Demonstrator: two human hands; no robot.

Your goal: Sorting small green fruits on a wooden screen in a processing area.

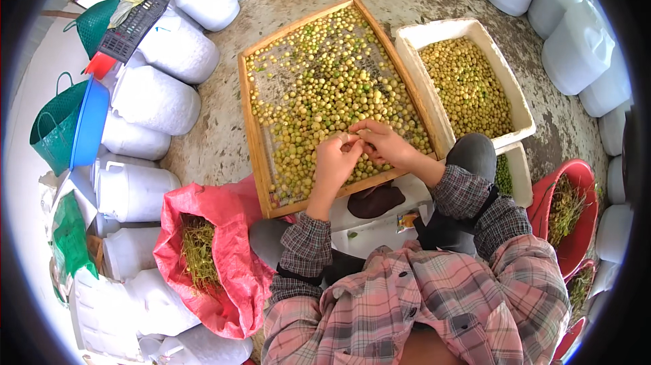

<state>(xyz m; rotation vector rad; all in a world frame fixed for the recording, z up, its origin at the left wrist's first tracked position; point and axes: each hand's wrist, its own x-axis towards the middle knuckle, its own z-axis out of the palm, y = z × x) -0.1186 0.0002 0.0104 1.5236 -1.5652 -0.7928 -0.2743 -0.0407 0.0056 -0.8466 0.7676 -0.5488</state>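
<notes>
My left hand (335, 163) and my right hand (388, 146) meet over the near part of a wooden-framed mesh tray (255, 155). Both have their fingertips pinched together, almost touching each other. Whatever small thing is between them is too hidden to make out. Small round yellow-green fruits (325, 90) lie loose across the tray, thickest in the middle and near part, with bare mesh showing among them. Some are greener than the others.
Right of the tray stands a white foam box (522, 110) of similar fruits; a smaller white box (521, 171) holds green ones. A pink sack (237, 277) and a red bucket (583, 229) contain stalks. White containers (156, 100) line the left; translucent jugs (576, 46) line the right.
</notes>
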